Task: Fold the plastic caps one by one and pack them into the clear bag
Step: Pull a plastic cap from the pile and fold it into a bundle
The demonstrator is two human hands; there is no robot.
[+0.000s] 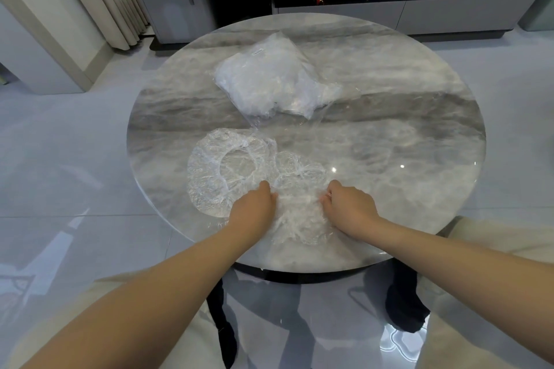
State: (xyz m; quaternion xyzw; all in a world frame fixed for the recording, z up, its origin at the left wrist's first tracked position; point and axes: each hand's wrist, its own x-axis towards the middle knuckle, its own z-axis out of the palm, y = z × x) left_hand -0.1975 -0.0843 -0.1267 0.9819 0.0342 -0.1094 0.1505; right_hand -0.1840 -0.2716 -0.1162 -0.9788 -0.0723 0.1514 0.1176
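Nearest me, my left hand [254, 208] and right hand [349, 205] each have their fingers curled into opposite edges of a crumpled plastic cap [299, 204] lying flat at the near edge of the round marble worktop [419, 159]. Just left of it I see a second cap [221, 171] spread open. Farther back, mid-worktop, lies the clear bag [269, 81], stuffed with white caps.
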